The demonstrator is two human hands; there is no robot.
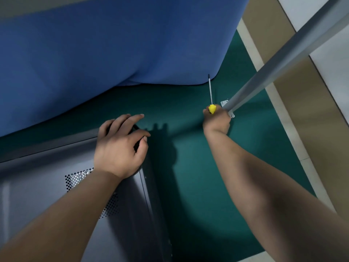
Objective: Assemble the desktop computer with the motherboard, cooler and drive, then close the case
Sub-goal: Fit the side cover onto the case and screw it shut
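On a green mat at the lower left, the grey computer case (56,195) lies with its perforated side panel (79,178) facing up and apparently in place, which suggests the closing stage of the build. The left hand (120,144) rests on the case's far corner, fingers loosely spread and curled over the edge, steadying it without clasping anything. Well apart to the right, the right hand (217,118) is wrapped tight around the yellow handle of a screwdriver (210,91), its shaft pointing away toward a blue cloth (113,44) beyond the mat (188,167). A grey metal leg (283,53) slants down to a bolted foot just beside that fist. No screws or screw holes are visible from here. To finish well, the person would likely keep the panel pressed flush with the left hand, bring the tip square to each screw, and tighten only until snug.
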